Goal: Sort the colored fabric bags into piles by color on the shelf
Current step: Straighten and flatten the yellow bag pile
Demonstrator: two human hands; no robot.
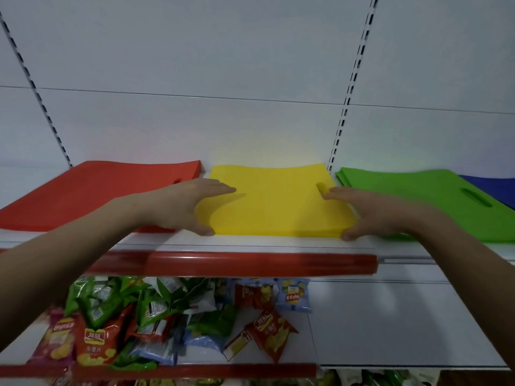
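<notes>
I have both hands on the yellow pile [274,203], mid-shelf between the red pile [94,190] and green pile [426,201]; a blue pile [493,188] peeks out behind the green at far right. My left hand [185,206] lies flat with straight fingers against the yellow stack's left edge, thumb at the front corner. My right hand [370,213] mirrors it on the right edge, fingers straight, nothing gripped.

Risks, my call: the left hand overlaps the red pile's corner, so squaring up could drag it. The right hand sits close to green, same problem. Pulling the stack forward could spill it past the shelf [264,242] lip.

Writing: chip bags [267,330] on the lower shelf carry a Lay's-style logo plus Chinese characters, too blurred to read. Bags themselves show no print.
</notes>
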